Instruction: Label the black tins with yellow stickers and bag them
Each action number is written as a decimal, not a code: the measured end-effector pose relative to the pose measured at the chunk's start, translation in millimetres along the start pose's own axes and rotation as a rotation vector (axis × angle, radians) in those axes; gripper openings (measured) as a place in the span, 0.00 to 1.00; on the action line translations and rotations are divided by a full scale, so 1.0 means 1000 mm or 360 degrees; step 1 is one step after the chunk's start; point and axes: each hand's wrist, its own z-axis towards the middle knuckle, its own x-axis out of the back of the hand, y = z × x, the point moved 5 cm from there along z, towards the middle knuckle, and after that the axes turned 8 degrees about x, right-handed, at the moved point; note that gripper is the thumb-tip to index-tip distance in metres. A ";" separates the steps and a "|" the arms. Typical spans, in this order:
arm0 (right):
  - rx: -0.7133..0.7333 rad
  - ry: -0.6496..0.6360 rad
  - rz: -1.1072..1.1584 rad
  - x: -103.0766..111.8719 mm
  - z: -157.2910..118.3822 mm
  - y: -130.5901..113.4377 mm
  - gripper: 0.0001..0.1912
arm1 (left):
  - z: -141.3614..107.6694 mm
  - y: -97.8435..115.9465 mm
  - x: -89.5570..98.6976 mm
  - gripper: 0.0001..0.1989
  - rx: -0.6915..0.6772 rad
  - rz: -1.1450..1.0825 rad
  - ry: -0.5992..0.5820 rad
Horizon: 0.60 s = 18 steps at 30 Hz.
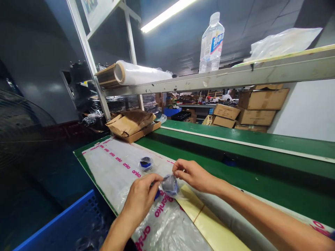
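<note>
A small grey-blue part in a clear plastic bag (pixel 170 185) sits between my two hands, just above the sheeting or resting on it. My left hand (pixel 140 195) is closed, its thumb and forefinger pinching the bag's left edge. From the upper right, my right hand (pixel 193 175) pinches the bag's film near its top with curled fingers. A bit of dark blue (pixel 157 194) shows beside my left fingers; I cannot tell what it belongs to. Farther back lies a second round black-and-blue part in clear film (pixel 146 163), apart from both hands.
Printed plastic sheeting (pixel 110 167) covers the bench, with a yellow sheet (pixel 206 219) at right. A green conveyor belt (pixel 209 153) runs behind. A blue crate (pixel 65 219) holds bagged pieces. Above, a shelf (pixel 183 83) bears a film roll (pixel 141 74) and a bottle (pixel 212 43).
</note>
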 end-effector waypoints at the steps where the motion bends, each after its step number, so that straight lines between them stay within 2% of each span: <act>1: -0.0021 0.0025 0.0009 0.001 0.006 0.008 0.05 | 0.010 0.000 0.000 0.11 -0.0050 0.0053 -0.0004; 6: -0.0136 0.0174 -0.0039 0.003 0.039 0.046 0.09 | 0.054 -0.015 0.006 0.10 -0.0145 0.0147 0.0019; 10: -0.0157 0.0204 -0.0182 -0.004 0.056 0.054 0.03 | 0.069 -0.026 0.009 0.09 -0.0277 0.0187 0.0041; 11: -0.0168 0.0198 -0.0220 -0.006 0.058 0.056 0.01 | 0.072 -0.030 0.007 0.09 -0.0301 0.0213 0.0049; 15: -0.0215 0.0105 -0.0303 -0.010 0.056 0.063 0.08 | 0.077 -0.051 -0.007 0.10 -0.0329 0.0433 0.0019; 18: -0.0246 0.0157 -0.0323 0.008 0.044 0.069 0.08 | 0.077 -0.060 -0.012 0.11 -0.0297 0.0500 0.0032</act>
